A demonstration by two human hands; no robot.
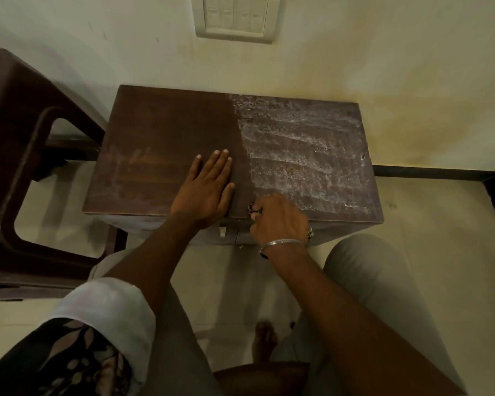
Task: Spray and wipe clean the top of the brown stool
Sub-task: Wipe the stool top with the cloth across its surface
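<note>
Because the brown stool (166, 144) is a hard, flat wooden box, it looks heavy and stiff, so it should stay put when rubbed. It stands by the far wall, just right of a dark plastic chair (20, 155). Its left half looks clean. The left hand (209, 187) lies flat there, fingers together, holding nothing. The right half has white smears (303, 155). The right hand (277, 221) curls at the near edge; I cannot tell what it grips.

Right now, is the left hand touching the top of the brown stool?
Touching. The head view shows the left hand lying flat, palm down with fingers spread, on the dry, darker half of the brown stool top.
</note>
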